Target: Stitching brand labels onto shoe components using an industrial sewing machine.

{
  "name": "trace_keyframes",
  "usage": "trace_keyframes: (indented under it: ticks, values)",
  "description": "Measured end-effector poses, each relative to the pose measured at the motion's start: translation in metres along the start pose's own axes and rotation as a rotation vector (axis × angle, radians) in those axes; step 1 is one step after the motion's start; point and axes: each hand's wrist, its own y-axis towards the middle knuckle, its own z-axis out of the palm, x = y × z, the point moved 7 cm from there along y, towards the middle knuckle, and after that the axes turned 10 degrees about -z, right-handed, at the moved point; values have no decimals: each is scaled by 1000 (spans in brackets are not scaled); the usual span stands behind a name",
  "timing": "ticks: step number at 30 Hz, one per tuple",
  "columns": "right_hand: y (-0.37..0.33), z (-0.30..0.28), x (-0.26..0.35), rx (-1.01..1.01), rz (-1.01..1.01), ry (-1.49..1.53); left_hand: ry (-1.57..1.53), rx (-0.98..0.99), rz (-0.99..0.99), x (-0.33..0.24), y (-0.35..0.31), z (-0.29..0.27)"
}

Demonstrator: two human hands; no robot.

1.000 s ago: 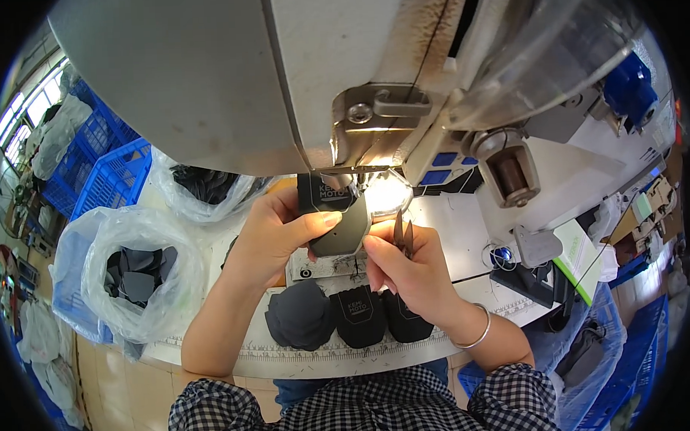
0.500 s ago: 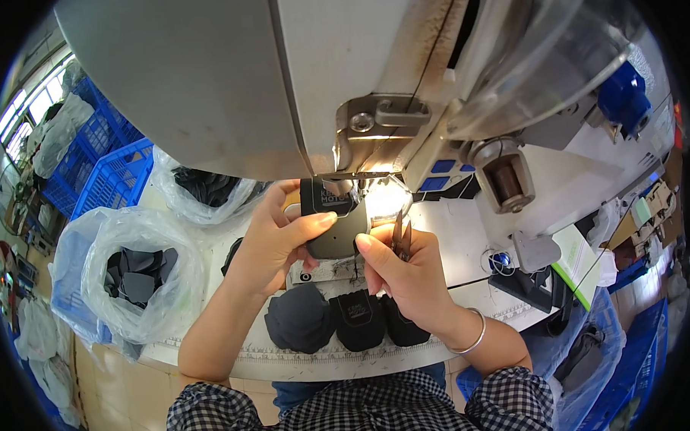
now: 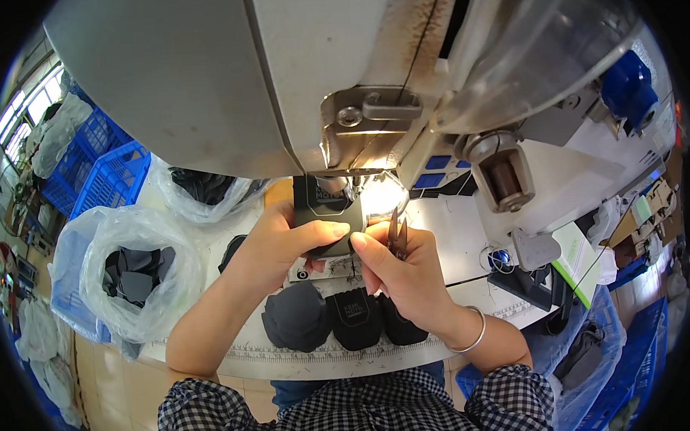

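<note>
A dark grey fabric piece [image 3: 314, 213] with a stitched black patch lies under the needle area of a sewing machine [image 3: 203, 84], lit by its lamp. My left hand [image 3: 266, 252] grips its left side, thumb flat on top and fingers partly hidden beneath. Held in my right hand [image 3: 412, 281] is a pair of thread snips [image 3: 396, 240], blades pointing up past the fingers. The right thumb and index finger pinch at the piece's lower right edge. Just below the hands sit a stack of grey fabric pieces [image 3: 295, 317] and black patched pieces [image 3: 355, 319].
Plastic-lined bins of dark cut pieces [image 3: 136, 276] stand left, with blue crates [image 3: 112, 176] behind. A thread spool [image 3: 500, 172] hangs at the machine's right. Beyond it lie a green-and-white box [image 3: 577, 260] and, lower right, a lined blue crate [image 3: 585, 359]. A ruler tape [image 3: 289, 362] edges the table.
My left thumb has slid right across the fabric piece, and the left fingers have come down from its upper left edge. The right hand with the snips stays nearly in place.
</note>
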Motion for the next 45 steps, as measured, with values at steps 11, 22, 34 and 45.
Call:
trace_keyframes:
  ticks: [11, 22, 34, 45]
  values:
    - [-19, -27, -21, -9, 39, -103, 43, -20, 30, -5, 5, -1]
    - [-22, -63, -33, -154, -93, -216, 1, 26, 62, -14, 17, -3]
    - [-22, -72, -35, -185, -102, -234, -40, -7, 91, -12, 16, -2]
    - [-24, -71, -37, -202, -78, -207, -69, -22, 113, -11, 14, -4]
